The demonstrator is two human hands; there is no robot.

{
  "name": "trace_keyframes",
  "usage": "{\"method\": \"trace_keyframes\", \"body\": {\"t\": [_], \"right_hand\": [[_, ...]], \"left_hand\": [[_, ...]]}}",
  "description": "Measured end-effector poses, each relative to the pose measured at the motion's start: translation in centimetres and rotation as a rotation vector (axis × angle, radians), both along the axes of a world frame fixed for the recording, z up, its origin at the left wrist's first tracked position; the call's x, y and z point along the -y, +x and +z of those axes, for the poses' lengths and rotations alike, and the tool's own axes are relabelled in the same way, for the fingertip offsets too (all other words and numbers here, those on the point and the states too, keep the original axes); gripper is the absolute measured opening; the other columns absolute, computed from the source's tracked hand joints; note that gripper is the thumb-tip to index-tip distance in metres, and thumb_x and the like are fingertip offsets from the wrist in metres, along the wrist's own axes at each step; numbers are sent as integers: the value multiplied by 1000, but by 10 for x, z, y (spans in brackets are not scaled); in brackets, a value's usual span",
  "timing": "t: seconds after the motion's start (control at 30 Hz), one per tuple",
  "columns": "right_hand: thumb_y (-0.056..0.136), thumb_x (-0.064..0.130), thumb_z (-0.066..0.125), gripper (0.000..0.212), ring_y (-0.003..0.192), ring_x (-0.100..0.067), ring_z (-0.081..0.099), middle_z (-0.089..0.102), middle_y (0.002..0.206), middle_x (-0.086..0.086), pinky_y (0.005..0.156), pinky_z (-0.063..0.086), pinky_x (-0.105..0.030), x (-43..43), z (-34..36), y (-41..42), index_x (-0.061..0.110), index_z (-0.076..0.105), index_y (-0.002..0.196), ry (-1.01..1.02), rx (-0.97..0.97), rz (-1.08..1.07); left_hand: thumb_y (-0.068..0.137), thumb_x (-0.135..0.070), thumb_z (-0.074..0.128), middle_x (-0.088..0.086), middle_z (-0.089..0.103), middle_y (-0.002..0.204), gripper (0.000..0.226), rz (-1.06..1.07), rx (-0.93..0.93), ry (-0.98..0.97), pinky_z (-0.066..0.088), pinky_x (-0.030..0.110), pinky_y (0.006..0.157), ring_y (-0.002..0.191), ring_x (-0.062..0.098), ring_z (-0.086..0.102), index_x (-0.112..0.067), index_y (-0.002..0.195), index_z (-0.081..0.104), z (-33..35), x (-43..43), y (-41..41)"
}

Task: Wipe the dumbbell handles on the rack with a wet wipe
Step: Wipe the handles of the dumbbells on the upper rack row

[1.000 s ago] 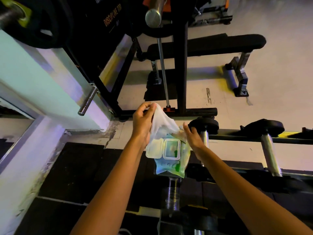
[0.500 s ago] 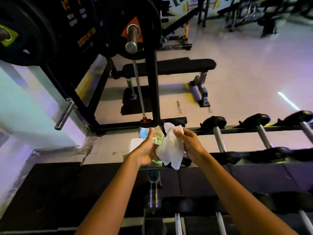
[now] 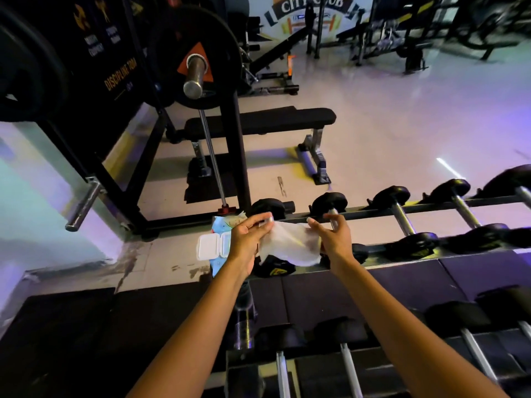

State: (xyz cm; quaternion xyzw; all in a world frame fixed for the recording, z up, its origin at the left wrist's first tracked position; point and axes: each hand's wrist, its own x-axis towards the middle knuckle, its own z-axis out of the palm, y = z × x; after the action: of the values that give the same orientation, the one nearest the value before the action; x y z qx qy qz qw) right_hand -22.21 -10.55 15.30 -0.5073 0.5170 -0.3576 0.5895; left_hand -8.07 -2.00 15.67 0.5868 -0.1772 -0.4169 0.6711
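White wipe (image 3: 290, 245) hangs pinched at each end by 2 hands, left hand (image 3: 248, 239) and right hand (image 3: 334, 239); best spread it flat, then wrap the nearest handle (image 3: 332, 213) fully.

The wet wipe (image 3: 290, 244) is held between the left hand (image 3: 247, 239) and right hand (image 3: 333, 239), over the left end of the dumbbell rack (image 3: 362, 210). The wipe pack (image 3: 214, 247) sits just left of the left hand. Dumbbells (image 3: 392, 196) line the rack rightward. A bench (image 3: 258, 122) stands farther off, and a barbell (image 3: 195, 73) is at far left.
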Motion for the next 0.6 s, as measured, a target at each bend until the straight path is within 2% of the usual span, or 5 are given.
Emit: {"method": "trace_keyframes", "body": {"t": [0.13,0.3,0.43,0.5,0.6], "right_hand": [[82,4,68,35,82,-17,58,57,97,-7,66,55,-25,12,18,-21,12,60,114,1,153,350],[76,-2,72,30,58,-15,50,56,79,-9,53,47,-11,34,21,-29,-4,68,105,-256,-77,432],[77,11,75,18,69,-19,52,60,85,-8,58,50,-23,49,19,-25,1,71,92,-406,-196,342],[77,19,76,24,78,-18,54,61,88,-4,69,47,-26,56,17,-25,2,70,92,-461,-249,311],[82,17,70,18,87,-24,57,62,90,-8,76,51,-31,61,16,-27,3,68,93,-396,-106,446]], "left_hand": [[80,0,65,1,67,99,33,-26,65,-34,53,25,86,94,14,64,-2,113,63,10,0,-6],[76,1,70,-2,62,107,39,-26,620,61,46,10,85,99,9,57,-4,114,64,13,1,-16],[76,-9,73,3,65,88,21,96,832,102,49,24,75,82,15,59,-5,97,72,14,1,-25],[76,-14,74,1,60,89,14,96,884,154,45,18,71,81,10,56,-6,88,74,13,0,-25],[78,-9,72,-2,57,94,8,8,802,174,43,19,70,83,5,54,-2,82,71,18,-1,-21]]}}
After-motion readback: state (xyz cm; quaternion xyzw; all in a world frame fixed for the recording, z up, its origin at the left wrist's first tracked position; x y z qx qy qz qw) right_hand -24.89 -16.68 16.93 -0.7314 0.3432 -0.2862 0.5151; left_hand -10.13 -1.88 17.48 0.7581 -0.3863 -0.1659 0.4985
